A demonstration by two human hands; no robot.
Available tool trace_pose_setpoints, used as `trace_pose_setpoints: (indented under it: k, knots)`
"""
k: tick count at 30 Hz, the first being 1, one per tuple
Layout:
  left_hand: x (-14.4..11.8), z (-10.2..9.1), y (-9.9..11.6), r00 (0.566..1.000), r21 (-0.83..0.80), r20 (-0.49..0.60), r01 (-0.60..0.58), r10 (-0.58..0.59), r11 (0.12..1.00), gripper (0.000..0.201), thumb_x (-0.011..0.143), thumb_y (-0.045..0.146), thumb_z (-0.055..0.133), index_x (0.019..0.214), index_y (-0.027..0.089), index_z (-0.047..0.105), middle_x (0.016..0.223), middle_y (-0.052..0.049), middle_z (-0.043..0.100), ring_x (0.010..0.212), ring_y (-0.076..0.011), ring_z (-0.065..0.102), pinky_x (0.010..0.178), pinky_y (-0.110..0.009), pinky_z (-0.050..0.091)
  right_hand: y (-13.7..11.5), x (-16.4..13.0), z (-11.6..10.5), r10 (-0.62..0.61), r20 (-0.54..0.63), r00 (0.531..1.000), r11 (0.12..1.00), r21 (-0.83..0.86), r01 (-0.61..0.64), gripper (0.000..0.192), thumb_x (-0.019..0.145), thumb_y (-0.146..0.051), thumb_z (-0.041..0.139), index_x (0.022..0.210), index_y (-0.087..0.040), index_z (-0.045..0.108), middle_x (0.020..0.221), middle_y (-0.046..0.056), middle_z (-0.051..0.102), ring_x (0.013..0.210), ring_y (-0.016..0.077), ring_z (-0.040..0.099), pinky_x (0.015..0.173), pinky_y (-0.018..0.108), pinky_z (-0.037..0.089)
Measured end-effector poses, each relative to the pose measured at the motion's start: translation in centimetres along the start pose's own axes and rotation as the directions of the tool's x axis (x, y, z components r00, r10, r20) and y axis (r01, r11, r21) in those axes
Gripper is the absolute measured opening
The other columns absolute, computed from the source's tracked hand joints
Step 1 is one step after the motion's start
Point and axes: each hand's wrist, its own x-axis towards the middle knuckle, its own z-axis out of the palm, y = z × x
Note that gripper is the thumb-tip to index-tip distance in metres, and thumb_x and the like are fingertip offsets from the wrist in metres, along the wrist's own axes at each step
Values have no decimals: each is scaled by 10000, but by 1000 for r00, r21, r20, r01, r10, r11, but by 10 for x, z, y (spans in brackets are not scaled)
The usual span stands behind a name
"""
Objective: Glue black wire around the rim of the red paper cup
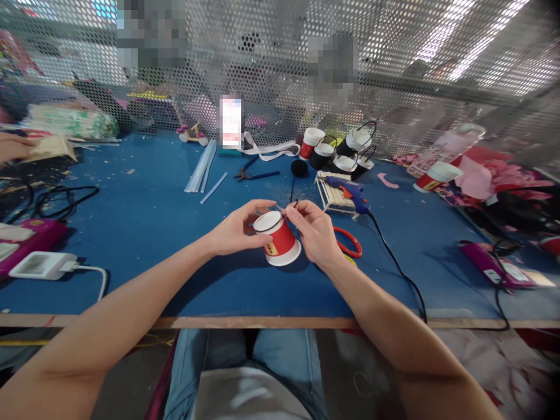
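Note:
A red-and-white paper cup [283, 240] stands on the blue table in front of me, its wider white edge down. My left hand [238, 228] grips it from the left, thumb low on the side and fingers curved by the top. A thin black cord [276, 224] runs across the cup's upper end. At its right side my right hand [314, 230] pinches the cord between thumb and forefinger. Just beyond the hands lies a round black ball [299, 168]. A red ring [351, 242] is right of my right hand.
A blue glue gun [361, 198] rests on a small wooden rack [335, 201], its cable trailing to the front edge. Pliers [258, 175], clear glue sticks [202, 169], a phone [231, 121] and several handled cups [322, 156] stand behind. Another person's hand [15, 146] shows far left.

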Motion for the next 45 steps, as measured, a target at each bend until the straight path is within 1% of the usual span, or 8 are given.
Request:
trace_pose_setpoints:
  k: [9, 20, 23, 27, 31, 38, 41, 45]
  knots:
    - [-1, 1, 1, 1000, -4, 23, -9, 9, 1000, 641, 692, 225, 679, 1265, 238, 392, 1155, -92, 519, 1023, -203, 539, 834, -337, 472, 2, 0, 0, 22, 11, 1000, 1000, -9, -22, 188, 743, -378, 640, 723, -215, 549, 721, -16, 552, 680, 111, 505, 674, 265, 431]
    - [-1, 3, 4, 998, -93, 64, -9, 15, 996, 661, 675, 184, 687, 1265, 242, 397, 1156, -91, 530, 991, -188, 554, 845, -329, 467, 7, 1, 0, 60, 77, 995, 998, -40, -57, 214, 772, -425, 597, 753, -222, 533, 715, -19, 537, 691, 121, 512, 674, 269, 438]
    - [-1, 3, 2, 998, -106, 65, -3, 9, 994, 652, 678, 181, 684, 1261, 244, 399, 1154, -87, 521, 989, -182, 552, 831, -318, 473, 5, 1, 0, 49, 75, 996, 994, -100, -42, 213, 789, -431, 575, 769, -223, 531, 703, -18, 538, 697, 128, 522, 670, 276, 435]
    - [-1, 5, -1, 1000, -108, 11, -1, 2, 994, 617, 684, 192, 678, 1239, 244, 414, 1173, -85, 481, 1000, -184, 537, 799, -302, 484, 4, 1, 1, 10, 60, 998, 982, -189, 2, 227, 806, -448, 543, 794, -221, 534, 747, -2, 570, 723, 138, 534, 706, 293, 434]
    - [0, 7, -1, 1000, -118, -16, 17, -19, 993, 620, 687, 213, 680, 1241, 240, 404, 1118, -78, 491, 980, -184, 539, 784, -304, 486, 8, 1, 0, -9, 37, 999, 981, -193, 16, 223, 823, -440, 522, 801, -217, 526, 779, 5, 573, 728, 138, 534, 702, 293, 435]
    - [3, 5, -2, 998, -93, -55, 17, -23, 996, 640, 694, 231, 690, 1260, 218, 392, 1177, -107, 542, 1084, -215, 512, 929, -378, 396, 14, 3, -2, -84, -25, 996, 955, -286, 73, 224, 845, -426, 487, 809, -206, 498, 765, 6, 549, 720, 136, 534, 690, 290, 442]
    - [3, 6, -5, 996, -189, -65, 41, -55, 981, 630, 691, 233, 694, 1249, 224, 402, 1210, -109, 542, 1101, -219, 508, 926, -378, 392, 13, 4, -2, -119, -46, 992, 934, -344, 96, 219, 850, -418, 479, 804, -205, 490, 764, 8, 554, 711, 137, 538, 683, 292, 444]
    - [4, 11, -8, 984, -286, -135, 76, -119, 955, 673, 627, 197, 741, 1218, 212, 418, 1119, -91, 565, 994, -187, 547, 889, -362, 408, 10, 3, -1, -137, -77, 988, 919, -383, 98, 209, 856, -404, 472, 808, -202, 488, 775, 19, 566, 702, 140, 542, 663, 294, 442]
